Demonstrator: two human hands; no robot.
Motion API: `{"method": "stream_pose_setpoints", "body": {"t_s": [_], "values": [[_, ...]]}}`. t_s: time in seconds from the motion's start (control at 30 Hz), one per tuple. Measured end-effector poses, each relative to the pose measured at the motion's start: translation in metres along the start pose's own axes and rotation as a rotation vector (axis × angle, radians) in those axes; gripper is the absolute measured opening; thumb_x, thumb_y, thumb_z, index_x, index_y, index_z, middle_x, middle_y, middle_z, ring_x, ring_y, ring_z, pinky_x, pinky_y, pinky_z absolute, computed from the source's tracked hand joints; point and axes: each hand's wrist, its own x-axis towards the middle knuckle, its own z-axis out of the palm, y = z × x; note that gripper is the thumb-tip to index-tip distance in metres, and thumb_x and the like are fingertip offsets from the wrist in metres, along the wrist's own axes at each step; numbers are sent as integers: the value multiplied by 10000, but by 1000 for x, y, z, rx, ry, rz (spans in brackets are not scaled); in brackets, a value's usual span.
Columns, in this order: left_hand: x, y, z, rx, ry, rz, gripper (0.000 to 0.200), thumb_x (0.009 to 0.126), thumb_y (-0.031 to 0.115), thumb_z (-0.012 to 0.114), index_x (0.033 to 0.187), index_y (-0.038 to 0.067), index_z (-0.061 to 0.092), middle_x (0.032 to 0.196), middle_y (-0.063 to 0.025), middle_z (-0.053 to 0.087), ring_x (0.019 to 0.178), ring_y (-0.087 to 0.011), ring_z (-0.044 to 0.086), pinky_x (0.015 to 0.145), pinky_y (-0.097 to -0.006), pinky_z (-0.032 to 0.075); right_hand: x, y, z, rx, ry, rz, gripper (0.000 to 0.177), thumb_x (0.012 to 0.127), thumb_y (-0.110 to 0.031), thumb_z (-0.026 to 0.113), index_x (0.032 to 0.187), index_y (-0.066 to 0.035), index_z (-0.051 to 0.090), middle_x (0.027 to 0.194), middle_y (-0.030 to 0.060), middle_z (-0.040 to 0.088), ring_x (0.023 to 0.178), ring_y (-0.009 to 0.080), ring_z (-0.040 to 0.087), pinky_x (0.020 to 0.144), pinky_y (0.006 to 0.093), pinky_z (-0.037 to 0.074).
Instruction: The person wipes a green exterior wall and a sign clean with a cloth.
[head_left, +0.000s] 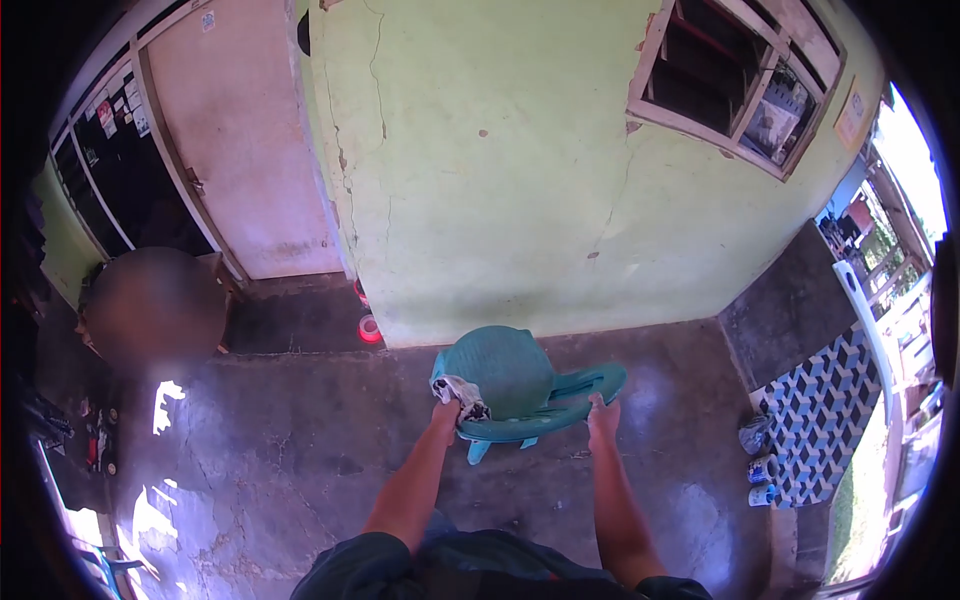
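Note:
A green plastic chair [495, 368] is between my two hands in the lower middle of the view. My left hand [447, 412] holds a crumpled white and dark cloth [463, 396] against the chair's left edge. At the right end of the curved chair back, my right hand [603, 415] is closed on the chair. Part of the chair's legs shows below the rim; how they meet the floor is hard to make out.
A pale green cracked wall [480, 200] stands ahead, with a closed door [240, 140] to its left. A red bowl-like object [370, 328] lies by the wall. Cans [763, 470] stand beside a patterned surface [820, 420] at right. A blurred round shape is at left.

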Motion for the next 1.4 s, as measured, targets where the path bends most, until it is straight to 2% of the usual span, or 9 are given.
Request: {"method": "stream_pose_setpoints", "body": {"t_s": [0.1,0.3,0.53,0.67,1.13,1.2,1.27,1.33,1.4], "values": [[22,11,-12,52,-156,-62,317,981,215,563,1241,71,675,1117,-89,731,918,-256,734,765,-445,596,-53,-71,24,-623,465,-191,803,834,-122,777,1527,-16,385,1394,232,524,1321,382,493,1123,482,369],[-6,129,-26,274,-276,-405,254,986,199,564,1168,61,676,999,-92,708,839,-210,699,709,-400,573,-61,-172,128,-503,351,-590,870,794,-112,801,1529,-24,344,1388,258,483,1339,435,420,1153,532,296],[-16,257,-5,147,-478,-76,348,883,35,637,1231,32,617,1104,-121,697,948,-260,712,813,-396,591,-68,-161,237,-264,-129,-422,711,902,-284,790,1472,-32,448,1337,232,576,1222,339,588,1021,456,479],[-49,333,21,131,-662,224,540,821,-80,648,1348,12,577,1150,-94,712,1028,-216,703,908,-364,573,-29,-125,280,207,-408,13,622,1000,-424,669,1458,-39,500,1333,194,657,1192,263,659,971,410,532],[-81,527,74,508,-806,1041,598,817,-38,816,1357,46,575,1272,-44,678,1200,-146,623,1052,-345,485,8,-216,405,1309,-1108,576,509,1033,-334,623,1470,-102,498,1438,98,580,1262,244,618,1022,404,552],[-73,541,72,601,-707,1103,554,839,-39,782,1348,36,576,1251,-45,689,1189,-144,629,1048,-334,489,3,-255,400,1326,-1227,425,491,1055,-369,566,1472,-121,496,1461,96,559,1292,246,589,1070,428,520],[-60,546,68,596,-655,1053,534,825,-39,774,1323,23,593,1241,-73,696,1184,-182,643,1044,-341,490,3,-300,410,1240,-1108,-228,493,1066,-400,531,1470,-120,492,1436,86,579,1281,239,596,1078,441,512],[-39,551,65,605,-620,1010,514,810,-40,767,1297,9,610,1230,-102,704,1179,-219,658,1040,-348,492,17,-306,409,1311,-1246,-95,475,1061,-354,547,1459,-101,497,1406,93,601,1268,239,605,1058,425,524],[-13,549,64,802,-527,1326,500,756,-28,780,1237,-14,642,1224,-176,696,1167,-335,660,1040,-395,489,11,-345,398,975,-1060,-561,455,1054,-304,558,1443,-74,504,1383,96,616,1233,234,625,1018,392,543]]}}
